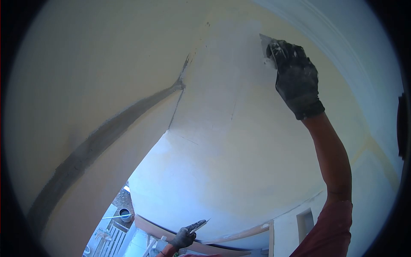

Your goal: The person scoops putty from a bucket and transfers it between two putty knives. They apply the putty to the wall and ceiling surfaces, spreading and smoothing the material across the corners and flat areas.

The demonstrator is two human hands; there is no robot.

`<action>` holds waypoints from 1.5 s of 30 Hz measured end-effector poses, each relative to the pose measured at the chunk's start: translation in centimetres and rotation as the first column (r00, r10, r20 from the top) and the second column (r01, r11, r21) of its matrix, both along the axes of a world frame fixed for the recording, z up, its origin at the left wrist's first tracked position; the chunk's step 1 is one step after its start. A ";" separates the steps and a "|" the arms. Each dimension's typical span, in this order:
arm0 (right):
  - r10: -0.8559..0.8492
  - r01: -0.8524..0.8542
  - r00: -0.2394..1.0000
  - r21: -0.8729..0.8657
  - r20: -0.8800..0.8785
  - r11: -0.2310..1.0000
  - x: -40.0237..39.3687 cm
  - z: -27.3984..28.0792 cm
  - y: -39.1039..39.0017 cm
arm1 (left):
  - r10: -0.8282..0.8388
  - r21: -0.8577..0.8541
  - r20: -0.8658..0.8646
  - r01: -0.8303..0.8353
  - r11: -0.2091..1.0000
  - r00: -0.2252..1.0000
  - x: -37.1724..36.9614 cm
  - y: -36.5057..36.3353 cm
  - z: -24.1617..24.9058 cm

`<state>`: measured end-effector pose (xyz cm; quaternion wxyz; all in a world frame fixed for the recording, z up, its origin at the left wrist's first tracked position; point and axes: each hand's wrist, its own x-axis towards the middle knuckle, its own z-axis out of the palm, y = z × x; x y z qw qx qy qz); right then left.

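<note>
My right hand (297, 77), in a dark glove smeared with white, is raised high and closed around a putty knife (265, 42). The blade lies close against the wall (239, 98), at the edge of a whitish filler patch (233, 51). White filler shows by the blade and fingertips. Low in the view, my left hand (184, 238), also gloved, is closed on a thin flat-bladed scraper (200, 225) seen nearly edge-on. Its handle is mostly hidden by the fingers.
A grey cement strip (107, 130) runs diagonally across the left wall, ending in a crack (185, 68) at the corner. Ceiling moulding (342, 43) curves at upper right. Below, an opening shows a bucket (124, 215) and a slatted wooden pallet (114, 242). A wall recess (305, 222) sits lower right.
</note>
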<state>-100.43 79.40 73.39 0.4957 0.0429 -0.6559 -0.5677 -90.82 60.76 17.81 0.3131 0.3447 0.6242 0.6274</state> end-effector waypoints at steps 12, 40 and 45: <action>-0.016 0.042 0.944 -0.069 0.330 0.997 -0.9 -13.9 0.9 | -0.047 0.054 -0.049 0.050 0.997 0.998 0.3 2.5 -1.9; -0.069 0.108 0.910 -0.075 0.409 0.991 3.4 -22.0 2.9 | 0.099 0.159 0.006 -0.099 0.982 0.995 0.2 0.0 1.7; -0.074 0.063 0.773 0.040 0.630 0.997 4.5 -26.8 5.6 | 0.213 0.156 0.040 -0.216 0.964 0.976 1.3 0.3 0.0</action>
